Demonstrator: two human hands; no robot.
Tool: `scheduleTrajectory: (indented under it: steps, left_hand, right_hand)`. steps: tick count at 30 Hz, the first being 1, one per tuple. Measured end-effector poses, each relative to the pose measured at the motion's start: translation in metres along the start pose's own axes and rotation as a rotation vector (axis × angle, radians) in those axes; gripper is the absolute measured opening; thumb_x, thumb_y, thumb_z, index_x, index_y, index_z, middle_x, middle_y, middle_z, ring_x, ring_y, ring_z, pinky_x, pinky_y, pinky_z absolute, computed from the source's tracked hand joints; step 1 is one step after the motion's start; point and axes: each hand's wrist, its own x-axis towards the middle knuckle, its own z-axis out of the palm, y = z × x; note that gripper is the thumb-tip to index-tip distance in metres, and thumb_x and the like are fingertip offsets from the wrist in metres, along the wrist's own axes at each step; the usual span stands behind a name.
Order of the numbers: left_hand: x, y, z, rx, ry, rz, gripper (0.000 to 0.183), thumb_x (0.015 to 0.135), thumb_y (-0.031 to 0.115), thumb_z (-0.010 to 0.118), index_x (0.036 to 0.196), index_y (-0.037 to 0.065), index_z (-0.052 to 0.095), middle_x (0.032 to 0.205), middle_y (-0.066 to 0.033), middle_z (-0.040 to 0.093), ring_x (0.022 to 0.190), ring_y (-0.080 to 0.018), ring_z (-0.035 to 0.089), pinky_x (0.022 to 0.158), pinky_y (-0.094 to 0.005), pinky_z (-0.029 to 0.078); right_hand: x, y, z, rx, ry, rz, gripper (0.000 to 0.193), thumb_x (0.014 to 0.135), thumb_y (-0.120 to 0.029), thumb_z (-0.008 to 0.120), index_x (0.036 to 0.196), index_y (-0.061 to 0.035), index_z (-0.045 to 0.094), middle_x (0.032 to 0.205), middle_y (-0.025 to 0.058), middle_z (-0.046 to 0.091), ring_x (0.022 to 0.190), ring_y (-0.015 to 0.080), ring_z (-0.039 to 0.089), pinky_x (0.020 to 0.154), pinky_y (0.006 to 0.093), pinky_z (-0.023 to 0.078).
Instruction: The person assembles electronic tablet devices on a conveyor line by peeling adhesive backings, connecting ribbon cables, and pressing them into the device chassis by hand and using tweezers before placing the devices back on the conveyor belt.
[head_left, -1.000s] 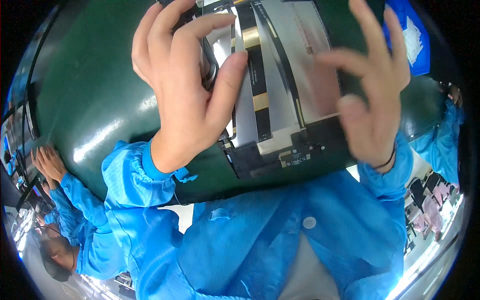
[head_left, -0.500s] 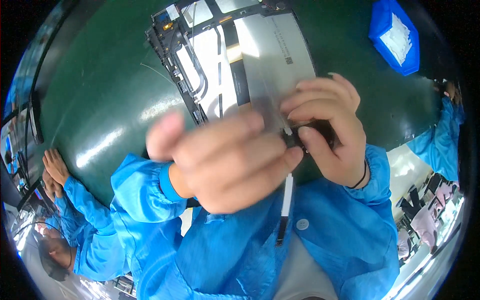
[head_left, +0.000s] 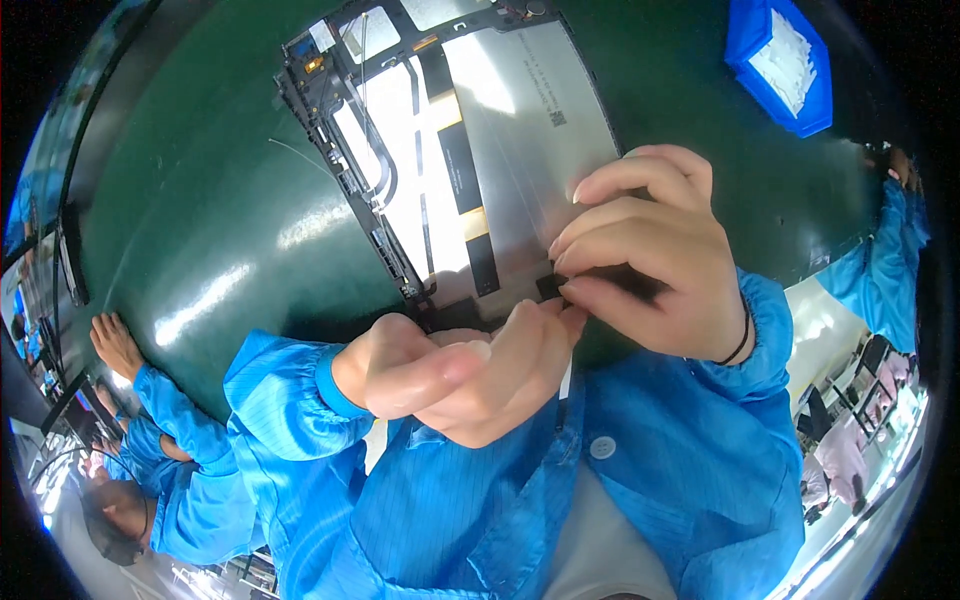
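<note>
An opened tablet chassis point(head_left: 530, 150) with a black frame, silvery panels and a dark ribbon strip lies tilted on the green table. Both of my hands meet at its near edge. My left hand point(head_left: 470, 375) is closed, its fingers curled beneath that edge; whatever they grip is hidden. My right hand point(head_left: 660, 250) rests over the near right corner, thumb and forefinger pinched at a small dark part I cannot make out. Just below the left fingertips shows a short piece of a white strip point(head_left: 566, 384).
A blue bin point(head_left: 740, 62) of white pieces stands far right on the green table point(head_left: 180, 200). A thin wire point(head_left: 300, 153) sticks out left of the chassis. Another person's hand point(head_left: 117, 345) rests on the table at left; a blue-sleeved person point(head_left: 890, 265) is at right.
My left hand has drawn down and nearer from over the chassis, baring its near edge. The white strip is now mostly hidden. In view, the chassis and bin sit slightly further left.
</note>
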Motion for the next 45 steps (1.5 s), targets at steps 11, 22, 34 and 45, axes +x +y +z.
scheduleTrajectory:
  steps: [11,22,34,45]
  left_hand:
    - [0.006,-0.027,-0.053,-0.330,-0.318,-0.043,0.018,0.082,0.029,0.061,0.073,0.023,0.075,0.078,0.0070,0.070,0.087,-0.0130,0.063,0.114,-0.0422,0.015]
    - [0.014,-0.064,-0.015,-0.398,-0.630,-0.672,0.009,0.072,0.011,0.080,0.080,0.012,0.077,0.083,0.0033,0.072,0.082,-0.0125,0.059,0.102,-0.0371,0.032]
    - [0.013,-0.063,-0.018,-0.367,-0.660,-0.667,0.005,0.074,0.015,0.079,0.078,0.013,0.077,0.079,0.0033,0.071,0.080,-0.0136,0.059,0.098,-0.0368,0.033]
    - [0.012,-0.063,-0.016,-0.370,-0.675,-0.706,0.007,0.075,0.017,0.079,0.080,0.014,0.078,0.078,0.0034,0.072,0.075,-0.0125,0.059,0.100,-0.0369,0.032]
  right_hand:
    - [0.012,-0.002,0.015,-0.220,0.321,0.089,0.004,0.082,-0.014,0.069,0.085,-0.0158,0.068,0.084,-0.0012,0.067,0.098,0.0203,0.061,0.092,0.0364,0.037]
    - [0.003,0.078,-0.069,-1.095,0.735,0.018,0.009,0.082,-0.009,0.068,0.090,-0.0107,0.070,0.086,0.0061,0.070,0.082,0.0232,0.066,0.074,0.0326,0.049]
    - [-0.022,-0.035,0.057,-0.437,0.265,-0.064,0.026,0.063,-0.014,0.073,0.089,-0.0156,0.072,0.099,-0.0025,0.067,0.088,0.0197,0.060,0.075,0.0329,0.043]
    - [-0.020,-0.035,0.058,-0.517,0.277,-0.055,0.028,0.060,-0.018,0.071,0.088,-0.0181,0.072,0.097,-0.0066,0.066,0.084,0.0153,0.058,0.073,0.0309,0.038]
